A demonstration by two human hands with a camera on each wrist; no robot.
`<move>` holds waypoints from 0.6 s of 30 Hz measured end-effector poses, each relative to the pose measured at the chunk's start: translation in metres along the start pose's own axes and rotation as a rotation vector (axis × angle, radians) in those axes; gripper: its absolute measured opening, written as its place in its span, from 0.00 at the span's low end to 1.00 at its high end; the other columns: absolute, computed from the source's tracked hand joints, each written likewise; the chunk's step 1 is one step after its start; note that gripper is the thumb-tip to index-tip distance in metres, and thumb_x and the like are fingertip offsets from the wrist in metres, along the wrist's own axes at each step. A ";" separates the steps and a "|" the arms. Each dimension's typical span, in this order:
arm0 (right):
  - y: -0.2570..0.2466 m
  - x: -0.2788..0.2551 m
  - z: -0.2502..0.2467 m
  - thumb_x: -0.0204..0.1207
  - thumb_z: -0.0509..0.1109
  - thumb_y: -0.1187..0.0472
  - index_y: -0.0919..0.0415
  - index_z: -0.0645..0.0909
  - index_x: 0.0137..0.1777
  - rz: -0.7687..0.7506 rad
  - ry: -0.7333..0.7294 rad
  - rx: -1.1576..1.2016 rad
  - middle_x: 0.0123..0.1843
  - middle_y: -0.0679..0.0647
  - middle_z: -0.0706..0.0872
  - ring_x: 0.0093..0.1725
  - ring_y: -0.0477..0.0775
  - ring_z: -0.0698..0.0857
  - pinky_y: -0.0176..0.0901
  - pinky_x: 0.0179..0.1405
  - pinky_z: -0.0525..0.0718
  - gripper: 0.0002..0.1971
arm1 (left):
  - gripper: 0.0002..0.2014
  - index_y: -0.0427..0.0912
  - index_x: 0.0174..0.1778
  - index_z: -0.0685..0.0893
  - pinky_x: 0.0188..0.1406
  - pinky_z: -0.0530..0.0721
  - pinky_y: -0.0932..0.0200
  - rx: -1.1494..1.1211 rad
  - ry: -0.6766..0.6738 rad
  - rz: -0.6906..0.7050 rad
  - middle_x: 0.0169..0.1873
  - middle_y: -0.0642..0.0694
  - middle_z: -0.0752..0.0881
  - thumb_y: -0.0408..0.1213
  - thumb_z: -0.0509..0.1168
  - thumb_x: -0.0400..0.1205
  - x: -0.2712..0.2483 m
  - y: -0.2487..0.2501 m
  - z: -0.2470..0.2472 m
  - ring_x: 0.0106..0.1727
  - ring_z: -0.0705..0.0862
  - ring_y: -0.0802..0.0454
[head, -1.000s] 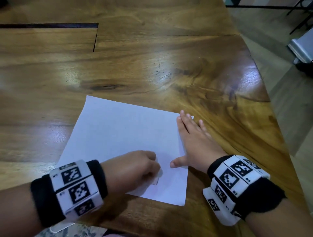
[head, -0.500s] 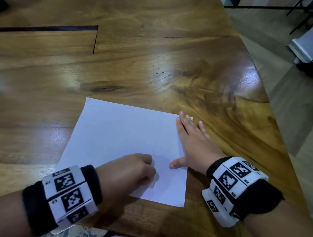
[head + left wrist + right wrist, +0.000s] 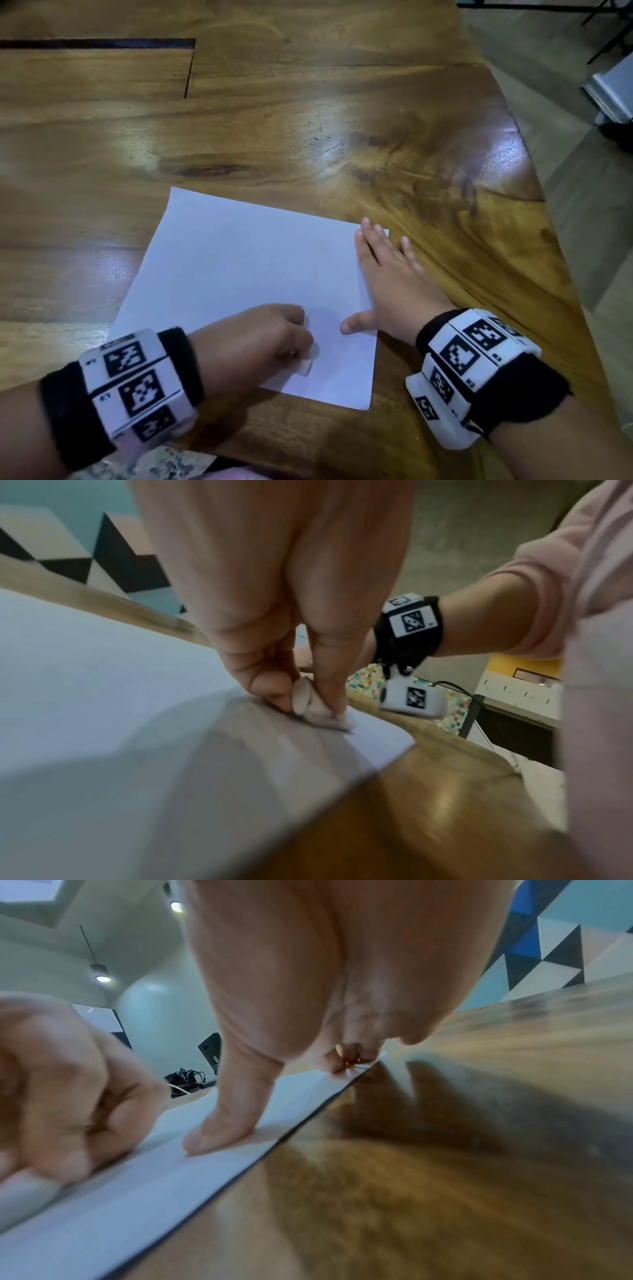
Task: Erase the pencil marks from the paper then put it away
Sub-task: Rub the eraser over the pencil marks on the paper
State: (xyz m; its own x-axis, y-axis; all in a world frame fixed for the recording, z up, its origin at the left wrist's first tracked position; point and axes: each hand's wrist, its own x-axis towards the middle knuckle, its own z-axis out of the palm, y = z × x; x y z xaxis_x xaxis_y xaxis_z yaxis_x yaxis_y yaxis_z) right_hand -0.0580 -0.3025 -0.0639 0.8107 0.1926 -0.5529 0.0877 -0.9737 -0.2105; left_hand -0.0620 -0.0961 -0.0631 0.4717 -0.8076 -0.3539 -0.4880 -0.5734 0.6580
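A white rectangular sheet of paper point(image 3: 246, 284) lies flat on the glossy brown wooden table point(image 3: 308, 120), near the table's near edge. The left hand point(image 3: 253, 342) is curled round a small pale eraser point(image 3: 306, 367), pinching it between thumb and fingers and pressing it onto the sheet's near right part. The right hand point(image 3: 387, 281) lies spread and flat along the sheet's right edge, thumb out on the paper, pinning it down. No pencil marks can be made out on the sheet in the head view. The step in hand appears to be the erasing itself. The next move likely calls for steady rubbing under a firm hold so the sheet neither creases nor slides, then lifting it away.
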 end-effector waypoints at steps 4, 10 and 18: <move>0.000 0.000 0.000 0.64 0.73 0.33 0.61 0.28 0.81 0.003 -0.001 0.007 0.80 0.51 0.22 0.80 0.47 0.26 0.49 0.79 0.29 0.65 | 0.06 0.42 0.34 0.84 0.34 0.67 0.68 0.059 0.198 -0.015 0.32 0.49 0.76 0.39 0.65 0.73 0.043 0.000 -0.027 0.34 0.78 0.50; 0.000 -0.001 0.000 0.64 0.72 0.33 0.60 0.27 0.81 0.009 -0.010 0.002 0.80 0.51 0.22 0.80 0.47 0.26 0.50 0.79 0.28 0.65 | 0.12 0.44 0.35 0.84 0.35 0.75 0.57 0.155 0.091 0.051 0.35 0.48 0.78 0.44 0.58 0.77 0.023 -0.004 -0.010 0.35 0.79 0.49; -0.001 -0.001 0.000 0.64 0.72 0.33 0.61 0.27 0.80 0.007 -0.010 -0.004 0.80 0.51 0.22 0.80 0.47 0.26 0.48 0.78 0.28 0.65 | 0.06 0.45 0.36 0.85 0.33 0.68 0.78 0.130 0.189 0.047 0.33 0.53 0.76 0.41 0.64 0.73 0.022 -0.015 -0.018 0.33 0.76 0.58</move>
State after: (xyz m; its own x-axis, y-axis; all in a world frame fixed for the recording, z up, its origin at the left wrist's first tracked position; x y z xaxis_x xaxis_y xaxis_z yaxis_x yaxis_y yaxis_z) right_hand -0.0583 -0.3017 -0.0632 0.8053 0.1872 -0.5625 0.0846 -0.9754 -0.2034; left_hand -0.0313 -0.1031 -0.0685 0.5691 -0.8009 -0.1860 -0.5977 -0.5584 0.5753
